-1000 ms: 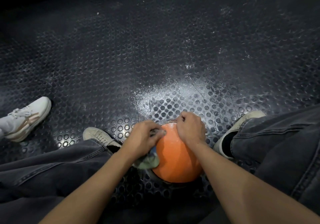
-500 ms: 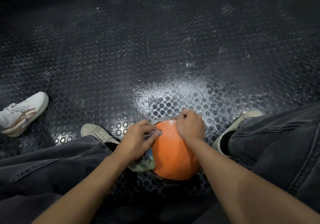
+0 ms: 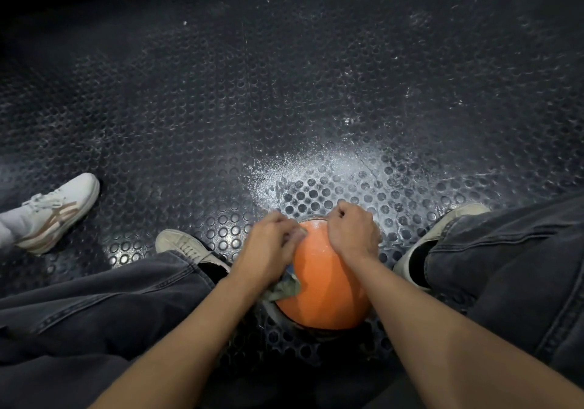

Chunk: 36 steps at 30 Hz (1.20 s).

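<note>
Black studded rubber floor all round me, with white powder scattered just ahead. The orange ball sits on the floor between my shoes — my left grip clamped on a cloth against it, my right grip curled on top — holding anything, I cannot tell.

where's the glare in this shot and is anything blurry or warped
Head view: brightest on the studded floor just beyond the orange ball, a whitish sheen, with far corners falling dark; soft highlight on the ball's top; the wide-angle lens bows the stud rows toward the edges; fingers of the left hand look slightly smeared.
</note>
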Each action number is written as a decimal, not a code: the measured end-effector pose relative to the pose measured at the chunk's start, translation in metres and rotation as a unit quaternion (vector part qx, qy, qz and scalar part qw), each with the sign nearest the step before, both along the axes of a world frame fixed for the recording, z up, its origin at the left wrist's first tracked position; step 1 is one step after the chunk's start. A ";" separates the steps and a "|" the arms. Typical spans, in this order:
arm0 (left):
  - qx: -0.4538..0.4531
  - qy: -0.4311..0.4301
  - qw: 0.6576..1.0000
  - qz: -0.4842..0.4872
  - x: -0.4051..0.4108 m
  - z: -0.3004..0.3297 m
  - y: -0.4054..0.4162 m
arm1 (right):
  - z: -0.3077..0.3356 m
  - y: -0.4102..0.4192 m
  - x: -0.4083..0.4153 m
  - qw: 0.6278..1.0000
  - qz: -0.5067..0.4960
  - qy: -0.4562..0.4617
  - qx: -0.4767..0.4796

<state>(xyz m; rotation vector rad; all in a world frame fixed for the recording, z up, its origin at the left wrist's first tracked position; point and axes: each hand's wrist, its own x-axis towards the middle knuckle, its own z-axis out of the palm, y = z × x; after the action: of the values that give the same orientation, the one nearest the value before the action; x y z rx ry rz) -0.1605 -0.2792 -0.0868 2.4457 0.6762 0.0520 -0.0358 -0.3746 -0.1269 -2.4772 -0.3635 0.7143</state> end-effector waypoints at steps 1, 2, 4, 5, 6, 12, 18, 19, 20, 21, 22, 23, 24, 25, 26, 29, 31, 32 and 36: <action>0.012 0.017 0.999 0.043 0.000 -0.003 0.005 | -0.001 0.002 -0.003 1.000 -0.004 0.000 0.000; 0.020 0.023 0.998 0.052 -0.003 -0.004 0.006 | -0.002 0.004 -0.006 1.000 -0.006 -0.004 -0.004; 0.007 0.002 1.000 -0.015 -0.010 0.004 -0.004 | -0.002 0.006 -0.009 1.000 -0.006 -0.012 -0.016; -0.017 -0.006 0.998 -0.067 -0.014 0.010 -0.011 | 0.000 0.005 -0.007 1.000 -0.006 -0.011 -0.018; -0.031 -0.002 0.994 -0.109 -0.017 0.013 -0.016 | 0.001 0.004 -0.005 1.000 -0.003 -0.007 -0.013; 0.029 0.049 0.998 0.029 0.006 -0.004 0.012 | 0.002 -0.005 -0.016 0.999 0.032 0.002 0.023; -0.007 0.021 0.991 -0.133 -0.004 0.008 -0.001 | -0.004 -0.009 -0.011 0.999 0.026 0.004 0.024; 0.010 0.032 0.995 -0.089 0.003 0.002 0.008 | -0.004 -0.009 -0.010 0.999 0.030 0.014 0.033; 0.022 0.046 0.998 -0.040 0.008 -0.002 0.016 | -0.003 -0.009 -0.010 0.998 0.036 0.020 0.040; 0.031 0.062 0.998 -0.008 0.008 -0.005 0.022 | -0.003 -0.009 -0.012 0.998 0.043 0.023 0.040; 0.036 0.062 0.997 -0.002 0.004 -0.005 0.022 | -0.002 -0.010 -0.015 0.998 0.050 0.018 0.036; 0.034 0.050 0.998 -0.016 0.000 -0.002 0.017 | 0.000 -0.010 -0.018 0.998 0.056 0.006 0.029; 0.025 0.035 0.998 -0.050 -0.005 0.003 0.009 | 0.002 -0.009 -0.020 0.998 0.063 -0.009 0.025; 0.005 0.024 0.996 -0.091 -0.011 0.009 0.000 | 0.004 -0.009 -0.021 0.997 0.069 -0.020 0.023; -0.012 0.026 0.992 -0.126 -0.015 0.014 -0.007 | 0.004 -0.007 -0.022 0.997 0.075 -0.024 0.021; 0.005 0.024 0.998 -0.063 -0.010 0.008 0.004 | 0.002 -0.001 -0.017 0.996 0.086 -0.003 0.024; 0.025 0.039 0.998 0.042 -0.011 0.002 0.017 | -0.001 0.001 -0.018 0.996 0.075 0.009 0.045; 0.027 0.042 0.997 0.055 -0.014 0.001 0.021 | -0.001 0.001 -0.020 0.996 0.072 0.010 0.052; -0.024 0.032 0.997 -0.072 -0.023 0.016 0.002 | -0.002 0.002 -0.026 0.997 0.074 -0.013 0.021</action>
<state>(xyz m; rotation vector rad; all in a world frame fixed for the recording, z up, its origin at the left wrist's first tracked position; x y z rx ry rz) -0.1838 -0.2771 -0.0710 2.4523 0.5200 -0.0994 -0.0615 -0.3728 -0.1284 -2.4409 -0.5711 0.7274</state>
